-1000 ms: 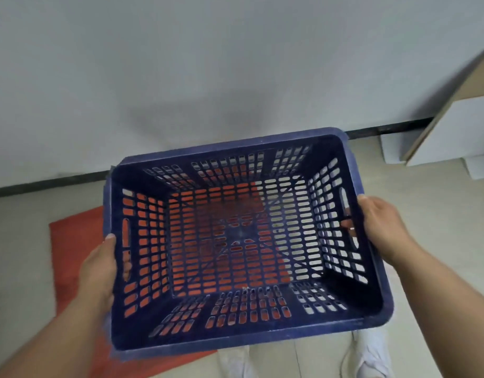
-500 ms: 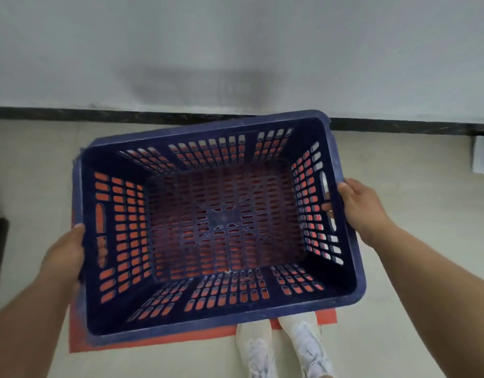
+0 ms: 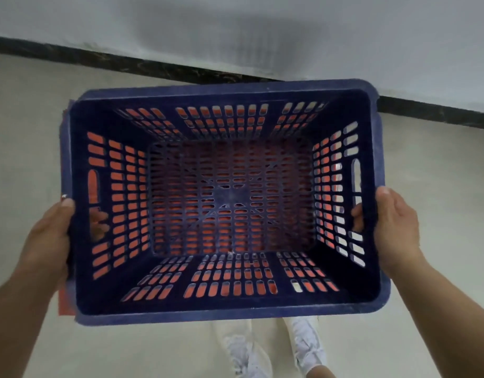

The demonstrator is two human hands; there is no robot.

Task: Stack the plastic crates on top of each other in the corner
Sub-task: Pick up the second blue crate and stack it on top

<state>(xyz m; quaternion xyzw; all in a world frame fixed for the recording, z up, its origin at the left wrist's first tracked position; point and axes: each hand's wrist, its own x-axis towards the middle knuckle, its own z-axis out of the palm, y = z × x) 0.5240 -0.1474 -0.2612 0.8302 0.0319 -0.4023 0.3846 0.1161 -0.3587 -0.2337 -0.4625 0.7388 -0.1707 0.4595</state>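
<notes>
Navy slotted plastic crate (image 3: 224,313) grasped at both handles by our left hand (image 3: 51,236) and right hand (image 3: 393,227), above the orange thing (image 3: 64,304); lowering skewed risks jamming.

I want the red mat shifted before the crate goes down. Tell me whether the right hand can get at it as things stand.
Probably not. The right hand is gripping the blue crate by its side handle, and the crate covers nearly all of the red mat; only a strip shows on the left. The crate would have to go elsewhere first.
</notes>
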